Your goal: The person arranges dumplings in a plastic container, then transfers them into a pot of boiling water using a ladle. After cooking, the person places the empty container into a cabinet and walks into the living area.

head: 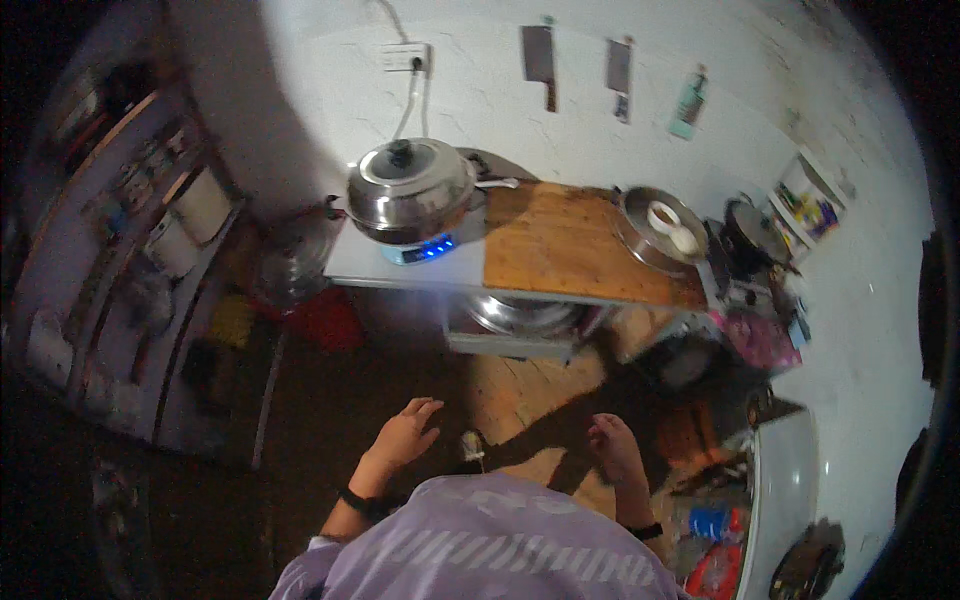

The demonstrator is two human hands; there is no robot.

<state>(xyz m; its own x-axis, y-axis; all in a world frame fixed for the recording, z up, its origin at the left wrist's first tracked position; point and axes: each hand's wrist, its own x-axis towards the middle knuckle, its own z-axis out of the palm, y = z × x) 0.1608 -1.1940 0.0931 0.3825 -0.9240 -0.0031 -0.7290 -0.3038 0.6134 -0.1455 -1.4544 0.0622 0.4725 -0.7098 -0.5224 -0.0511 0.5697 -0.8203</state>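
My left hand (409,433) hangs in the air in front of my body, with its thumb apart from the fingers and nothing in it. To the right, my right hand (616,446) is also raised, its fingers loosely bent and no object visible in it. Both are short of the counter and touch nothing. Ahead stands a lidded steel pot (411,187) on an electric cooker (420,251) with lit blue indicators. Beside it lies a wooden board (555,240). At the board's right end, a steel basin (637,244) holds a small white bowl (663,217) and another pale item.
Two cleavers (538,54) and a green item (688,109) hang on the wall. A dark pan (754,229) stands right of the basin. Below the counter is a large metal bowl (517,315). Shelves (161,292) line the left; a white-topped surface (784,480) stands at right.
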